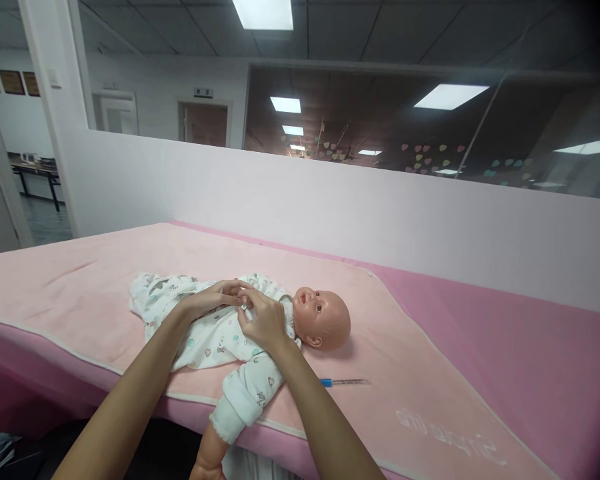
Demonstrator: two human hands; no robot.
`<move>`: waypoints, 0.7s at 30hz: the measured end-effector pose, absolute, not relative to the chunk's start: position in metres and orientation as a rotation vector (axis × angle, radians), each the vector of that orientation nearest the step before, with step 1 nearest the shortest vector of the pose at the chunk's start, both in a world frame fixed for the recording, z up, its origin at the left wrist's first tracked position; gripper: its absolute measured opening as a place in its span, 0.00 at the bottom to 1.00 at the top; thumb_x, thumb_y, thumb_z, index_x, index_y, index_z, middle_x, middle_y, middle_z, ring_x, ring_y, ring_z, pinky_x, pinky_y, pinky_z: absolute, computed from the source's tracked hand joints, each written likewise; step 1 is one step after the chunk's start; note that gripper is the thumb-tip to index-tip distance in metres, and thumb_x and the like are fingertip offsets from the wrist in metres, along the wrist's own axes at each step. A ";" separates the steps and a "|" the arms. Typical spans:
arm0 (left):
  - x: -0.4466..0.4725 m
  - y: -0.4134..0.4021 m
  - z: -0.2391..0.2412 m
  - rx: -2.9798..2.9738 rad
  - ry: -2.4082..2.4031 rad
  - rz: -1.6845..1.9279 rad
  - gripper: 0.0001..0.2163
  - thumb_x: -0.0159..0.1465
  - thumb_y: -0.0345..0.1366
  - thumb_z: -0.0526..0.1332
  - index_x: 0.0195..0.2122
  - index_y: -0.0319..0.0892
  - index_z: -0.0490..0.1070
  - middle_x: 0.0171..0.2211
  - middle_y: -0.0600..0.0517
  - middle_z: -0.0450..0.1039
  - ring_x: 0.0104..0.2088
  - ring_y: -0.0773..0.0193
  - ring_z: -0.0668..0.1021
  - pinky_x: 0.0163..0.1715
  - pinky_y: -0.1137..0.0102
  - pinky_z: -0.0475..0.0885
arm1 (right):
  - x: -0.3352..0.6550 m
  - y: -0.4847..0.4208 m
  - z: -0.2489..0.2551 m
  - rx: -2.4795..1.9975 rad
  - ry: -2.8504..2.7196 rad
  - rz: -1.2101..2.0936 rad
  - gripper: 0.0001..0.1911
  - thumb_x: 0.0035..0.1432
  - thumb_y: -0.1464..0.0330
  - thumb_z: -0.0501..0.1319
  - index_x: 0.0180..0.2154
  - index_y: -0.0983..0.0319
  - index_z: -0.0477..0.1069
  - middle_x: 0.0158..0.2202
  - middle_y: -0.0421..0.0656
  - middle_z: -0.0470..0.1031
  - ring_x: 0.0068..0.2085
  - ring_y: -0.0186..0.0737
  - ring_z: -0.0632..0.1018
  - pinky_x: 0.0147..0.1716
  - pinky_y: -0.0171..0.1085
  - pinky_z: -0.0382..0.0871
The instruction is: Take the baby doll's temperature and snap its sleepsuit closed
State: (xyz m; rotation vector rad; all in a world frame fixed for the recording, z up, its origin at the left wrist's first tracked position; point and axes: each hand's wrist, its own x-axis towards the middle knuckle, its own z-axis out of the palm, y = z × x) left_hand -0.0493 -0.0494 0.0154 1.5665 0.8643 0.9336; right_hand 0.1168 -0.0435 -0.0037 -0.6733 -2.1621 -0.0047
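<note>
A baby doll (325,320) lies on its back, its bald head to the right. It wears a white baby outfit (215,343) with small coloured prints. Over the doll's chest, my left hand (219,297) rests on the outfit, fingertips pinched at the front cloth. My right hand (266,321) meets it from the right, thumb and fingers closed on the same bit of cloth. A small white piece shows between the fingertips, too small to name. One sleeved doll arm (247,387) hangs over the near table edge, its bare hand low in view.
A pink padded blanket (405,373) covers the table, over a darker pink sheet (530,320). Beside my right forearm lies a thin stick with a blue end (345,382), partly hidden. A white half wall (330,207) with glass above stands behind.
</note>
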 end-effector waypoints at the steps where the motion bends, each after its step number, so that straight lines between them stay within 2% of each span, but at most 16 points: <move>1: -0.050 -0.049 0.015 1.559 0.877 0.938 0.22 0.52 0.32 0.62 0.49 0.42 0.64 0.38 0.48 0.71 0.41 0.61 0.72 0.41 0.68 0.66 | 0.117 -0.044 -0.004 -0.674 -2.164 -0.014 0.11 0.51 0.70 0.53 0.38 0.58 0.66 0.32 0.39 0.73 0.33 0.34 0.74 0.29 0.30 0.62; 6: -0.050 -0.048 0.014 1.546 0.888 0.951 0.25 0.52 0.33 0.62 0.52 0.42 0.62 0.37 0.49 0.71 0.40 0.61 0.72 0.40 0.68 0.66 | 0.117 -0.044 -0.004 -0.650 -2.159 -0.053 0.13 0.51 0.71 0.53 0.40 0.58 0.66 0.36 0.40 0.73 0.34 0.34 0.73 0.31 0.30 0.64; 12: -0.051 -0.049 0.015 1.517 0.880 0.961 0.23 0.53 0.34 0.62 0.51 0.43 0.63 0.38 0.49 0.73 0.40 0.62 0.73 0.40 0.69 0.66 | 0.118 -0.045 -0.005 -0.680 -2.148 -0.053 0.13 0.52 0.72 0.52 0.41 0.58 0.66 0.39 0.41 0.72 0.36 0.35 0.74 0.33 0.31 0.65; 21: -0.054 -0.046 0.010 1.513 0.854 0.993 0.24 0.52 0.33 0.63 0.51 0.41 0.63 0.37 0.48 0.73 0.38 0.61 0.74 0.39 0.68 0.66 | 0.117 -0.044 -0.006 -0.662 -2.147 -0.078 0.11 0.54 0.72 0.51 0.40 0.59 0.66 0.37 0.41 0.73 0.37 0.36 0.74 0.33 0.31 0.64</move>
